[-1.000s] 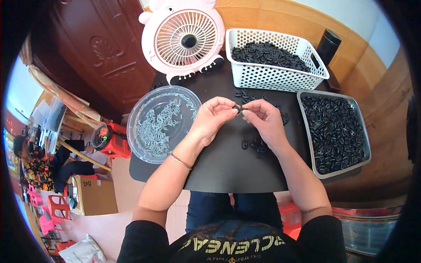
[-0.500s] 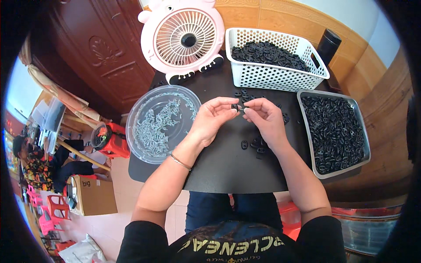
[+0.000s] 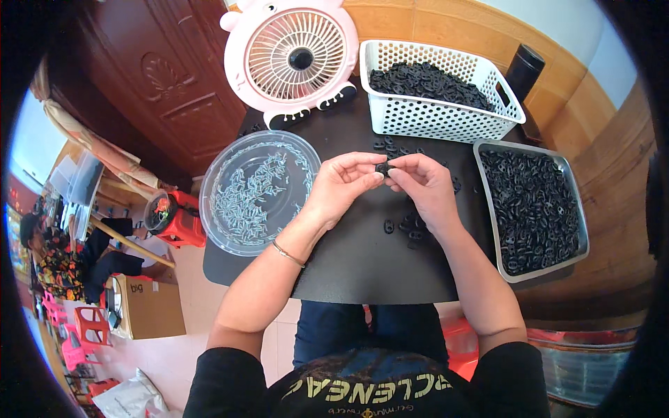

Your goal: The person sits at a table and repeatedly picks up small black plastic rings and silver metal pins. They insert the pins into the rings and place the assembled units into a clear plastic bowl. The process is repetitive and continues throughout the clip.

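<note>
- The small black plastic ring-shaped part (image 3: 382,168) is held up over the middle of the matt black work board (image 3: 362,265), just in front of the person, probably so both hands can work on it at a comfortable height with the supplies all within reach.
- The left hand (image 3: 343,182) is curled, thumb and forefinger closed on the left side of the small part; the other fingers are loosely bent under it.
- The right hand (image 3: 422,182) meets it from the right, its fingertips pinched on the same part, so the two hands touch at the fingertips. Whether a second tiny piece is being pressed in, I cannot tell.
- To the left, the round clear plastic dish (image 3: 259,191) of small pale slivers lies just beside the left wrist.
- On the right, the grey rectangular metal tray (image 3: 488,150) full of black parts sits by the right forearm; the white perforated plastic basket (image 3: 439,122), also heaped with black parts, stands at the far right.
- A few loose black parts (image 3: 411,228) lie on the board just under the right hand, near at hand for picking.
- The pink round desk fan (image 3: 291,57) stands at the far edge, facing the person.
</note>
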Available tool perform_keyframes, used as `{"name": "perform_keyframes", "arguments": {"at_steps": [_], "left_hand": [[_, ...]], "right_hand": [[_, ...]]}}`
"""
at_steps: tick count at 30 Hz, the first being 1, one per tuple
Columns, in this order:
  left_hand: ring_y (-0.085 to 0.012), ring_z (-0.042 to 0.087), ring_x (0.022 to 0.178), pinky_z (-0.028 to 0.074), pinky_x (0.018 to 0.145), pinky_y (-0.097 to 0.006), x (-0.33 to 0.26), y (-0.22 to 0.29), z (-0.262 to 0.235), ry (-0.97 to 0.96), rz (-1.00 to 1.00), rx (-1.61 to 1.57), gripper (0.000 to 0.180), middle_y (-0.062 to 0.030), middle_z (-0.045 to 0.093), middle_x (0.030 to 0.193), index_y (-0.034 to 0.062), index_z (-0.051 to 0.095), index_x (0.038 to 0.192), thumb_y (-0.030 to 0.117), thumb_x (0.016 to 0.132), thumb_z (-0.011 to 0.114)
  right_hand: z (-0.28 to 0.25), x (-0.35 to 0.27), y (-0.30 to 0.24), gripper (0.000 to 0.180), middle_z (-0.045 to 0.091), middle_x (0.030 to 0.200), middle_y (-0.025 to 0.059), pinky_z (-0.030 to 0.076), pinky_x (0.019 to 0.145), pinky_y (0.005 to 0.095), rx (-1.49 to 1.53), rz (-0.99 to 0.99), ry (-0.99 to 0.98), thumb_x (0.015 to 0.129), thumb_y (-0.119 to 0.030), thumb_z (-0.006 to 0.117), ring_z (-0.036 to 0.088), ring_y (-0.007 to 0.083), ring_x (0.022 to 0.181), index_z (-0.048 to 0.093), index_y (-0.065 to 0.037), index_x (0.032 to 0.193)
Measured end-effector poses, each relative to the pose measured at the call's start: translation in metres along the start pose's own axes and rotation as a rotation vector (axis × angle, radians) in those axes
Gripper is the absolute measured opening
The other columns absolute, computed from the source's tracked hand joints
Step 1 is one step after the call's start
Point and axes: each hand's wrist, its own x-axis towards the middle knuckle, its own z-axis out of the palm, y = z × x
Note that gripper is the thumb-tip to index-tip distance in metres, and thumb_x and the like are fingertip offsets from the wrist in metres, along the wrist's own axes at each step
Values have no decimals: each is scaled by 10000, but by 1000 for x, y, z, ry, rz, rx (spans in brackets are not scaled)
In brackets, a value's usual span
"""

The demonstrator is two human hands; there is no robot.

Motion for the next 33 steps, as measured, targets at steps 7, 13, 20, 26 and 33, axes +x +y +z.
{"name": "perform_keyframes", "arguments": {"at_steps": [7, 13, 20, 26, 33], "left_hand": [[-64, 567, 765, 467, 715, -186, -1, 3, 3, 10, -8, 23, 278, -26, 612, 848, 20, 590, 1044, -31, 770, 592], [-53, 550, 742, 460, 696, -180, -3, 5, 3, 18, -36, 39, 294, -13, 604, 828, 22, 586, 1066, -16, 774, 597], [-46, 538, 719, 460, 684, -178, -3, 6, 4, 17, -41, 84, 289, -12, 602, 826, 27, 591, 1065, -11, 779, 592], [-49, 540, 730, 461, 690, -179, -4, 9, 2, 3, -48, 111, 289, -8, 598, 820, 25, 592, 1064, -8, 777, 594], [-53, 550, 752, 462, 706, -180, -3, 8, 2, 11, -40, 107, 293, 6, 594, 823, 20, 589, 1066, -15, 775, 595]], "right_hand": [[0, -1, -3, 140, 619, 820, 70, 475, 652, 217, -29, 26, 16, 780, -41, 600, 595, 106, 723, 579, 5, 910], [0, -2, -5, 139, 616, 804, 60, 468, 654, 217, -65, 32, 14, 773, -53, 612, 582, 94, 711, 582, -4, 899], [-1, -1, -1, 124, 616, 789, 55, 466, 648, 218, -56, 20, 6, 770, -51, 613, 576, 88, 700, 581, -4, 881], [-1, -1, -5, 106, 614, 772, 51, 465, 637, 210, -120, 12, -8, 772, -42, 607, 574, 85, 691, 582, -7, 869], [1, -2, -1, 105, 616, 773, 54, 469, 634, 211, -52, 22, 4, 771, -41, 611, 573, 80, 686, 585, -6, 866]]}}
